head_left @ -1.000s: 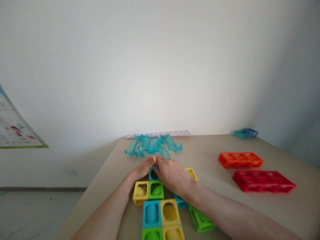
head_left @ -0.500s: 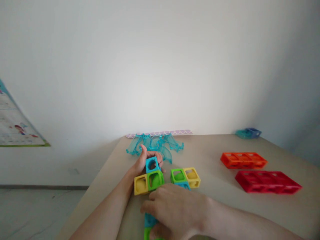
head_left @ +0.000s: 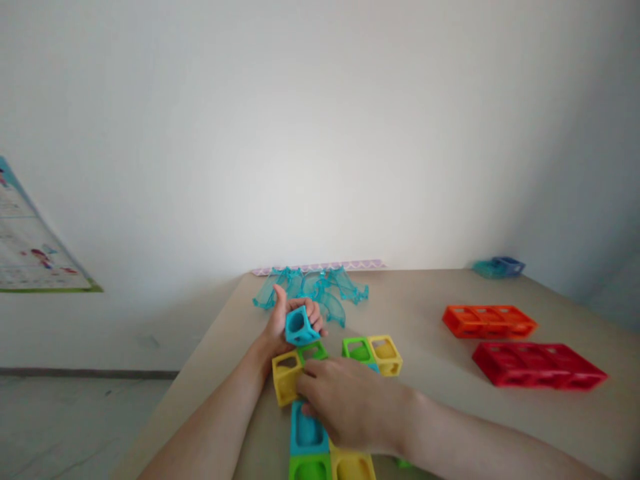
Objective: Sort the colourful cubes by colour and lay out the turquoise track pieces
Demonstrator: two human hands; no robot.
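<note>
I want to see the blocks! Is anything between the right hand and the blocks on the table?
No. The right hand lies right on the joined blocks, nothing between. The left hand holds a blue cube lifted above them.

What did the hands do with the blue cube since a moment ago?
The left hand pulled the blue cube off the block group and tilted it. The right hand slid back to press on the nearer blocks. The red tray and orange tray stayed put.

Two long blocks: one orange [head_left: 489,321], one red [head_left: 539,364].
</note>
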